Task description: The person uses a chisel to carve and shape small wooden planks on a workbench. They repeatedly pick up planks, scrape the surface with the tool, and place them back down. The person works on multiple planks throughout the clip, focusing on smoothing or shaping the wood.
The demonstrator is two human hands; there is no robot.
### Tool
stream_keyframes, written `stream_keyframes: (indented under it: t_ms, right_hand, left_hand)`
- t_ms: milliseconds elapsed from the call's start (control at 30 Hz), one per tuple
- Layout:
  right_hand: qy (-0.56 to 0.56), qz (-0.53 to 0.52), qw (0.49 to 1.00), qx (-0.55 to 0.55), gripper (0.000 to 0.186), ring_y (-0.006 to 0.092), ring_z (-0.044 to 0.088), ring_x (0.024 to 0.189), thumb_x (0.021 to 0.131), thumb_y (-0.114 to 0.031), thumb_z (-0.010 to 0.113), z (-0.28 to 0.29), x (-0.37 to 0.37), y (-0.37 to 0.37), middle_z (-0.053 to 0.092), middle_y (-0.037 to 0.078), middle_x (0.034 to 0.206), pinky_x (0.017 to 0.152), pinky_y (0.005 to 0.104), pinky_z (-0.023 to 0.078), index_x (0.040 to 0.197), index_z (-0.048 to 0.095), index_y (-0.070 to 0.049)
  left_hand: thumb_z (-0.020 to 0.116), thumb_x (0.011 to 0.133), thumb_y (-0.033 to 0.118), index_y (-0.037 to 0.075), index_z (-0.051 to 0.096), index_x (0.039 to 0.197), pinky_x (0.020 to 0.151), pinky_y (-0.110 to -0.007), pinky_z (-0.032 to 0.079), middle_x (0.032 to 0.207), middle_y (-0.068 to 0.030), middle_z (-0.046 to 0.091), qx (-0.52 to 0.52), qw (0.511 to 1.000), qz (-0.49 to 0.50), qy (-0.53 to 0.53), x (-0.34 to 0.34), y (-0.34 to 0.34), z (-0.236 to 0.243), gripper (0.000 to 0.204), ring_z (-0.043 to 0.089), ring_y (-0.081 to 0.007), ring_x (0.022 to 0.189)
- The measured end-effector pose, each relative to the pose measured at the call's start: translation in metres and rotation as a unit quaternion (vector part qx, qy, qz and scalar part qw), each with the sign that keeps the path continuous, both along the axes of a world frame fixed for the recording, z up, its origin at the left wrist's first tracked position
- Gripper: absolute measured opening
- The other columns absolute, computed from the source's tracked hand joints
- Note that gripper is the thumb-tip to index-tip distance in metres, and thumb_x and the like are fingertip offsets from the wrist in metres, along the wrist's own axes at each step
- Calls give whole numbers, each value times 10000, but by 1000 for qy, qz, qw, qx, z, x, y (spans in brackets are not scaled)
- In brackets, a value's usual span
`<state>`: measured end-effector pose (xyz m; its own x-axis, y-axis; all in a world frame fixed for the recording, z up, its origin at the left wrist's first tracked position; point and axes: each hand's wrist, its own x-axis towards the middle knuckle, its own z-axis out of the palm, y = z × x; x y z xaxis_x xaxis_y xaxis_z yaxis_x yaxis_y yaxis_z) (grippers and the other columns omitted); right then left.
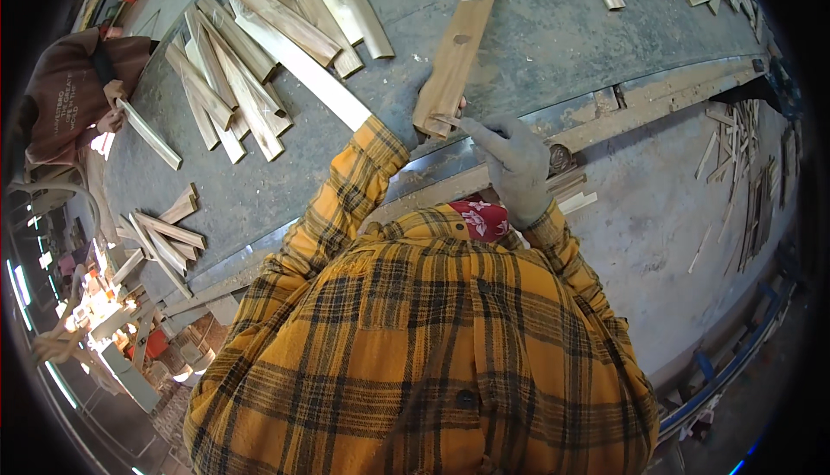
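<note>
Apparently it's inspection: the left hand (404, 105) grips the knotted plank (460, 41) over the workbench (562, 51), the right hand (516, 159) (forefinger out, any grip unclear from here) at its near end, the next move wanting steady support.

A head-worn fisheye camera looks down past the plaid shirt (380, 354), close below it, to the worktop (553, 51) beyond. Its wide view takes in the floor (640, 276) at right, bending straight edges.
</note>
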<state>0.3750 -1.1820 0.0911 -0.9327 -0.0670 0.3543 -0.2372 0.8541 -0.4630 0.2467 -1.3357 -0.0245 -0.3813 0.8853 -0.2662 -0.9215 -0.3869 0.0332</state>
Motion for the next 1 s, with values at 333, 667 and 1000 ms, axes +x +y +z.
stream_keyframes:
  t_ms: [333, 667, 1000]
  right_hand:
    - [-14, -42, 997, 59, 455, 225, 593, 772, 717, -36, 656, 14, 4, 2, 578, 25, 880, 644, 345, 496, 1129, 660, -230]
    - [-2, -42, 999, 27, 409, 222, 583, 725, 751, -31, 608, 12, 6, -19, 565, 24, 845, 603, 342, 487, 1115, 664, -207]
    - [-3, -31, 999, 30, 418, 220, 589, 738, 736, -33, 623, 14, 6, -17, 573, 23, 849, 609, 347, 487, 1106, 669, -222]
  left_hand:
    - [355, 996, 416, -28, 395, 1292, 689, -398, 566, 1006, -274, 586, -27, 999, 17, 26, -7, -9, -4, 535, 634, -330, 853]
    - [351, 990, 445, -21, 422, 1260, 671, -384, 562, 967, -243, 600, -42, 995, 13, 89, -4, -7, 5, 543, 630, -317, 816]
    - [343, 991, 429, -15, 426, 1254, 657, -387, 565, 945, -231, 609, -66, 994, 10, 91, -5, -14, 13, 523, 640, -306, 802]
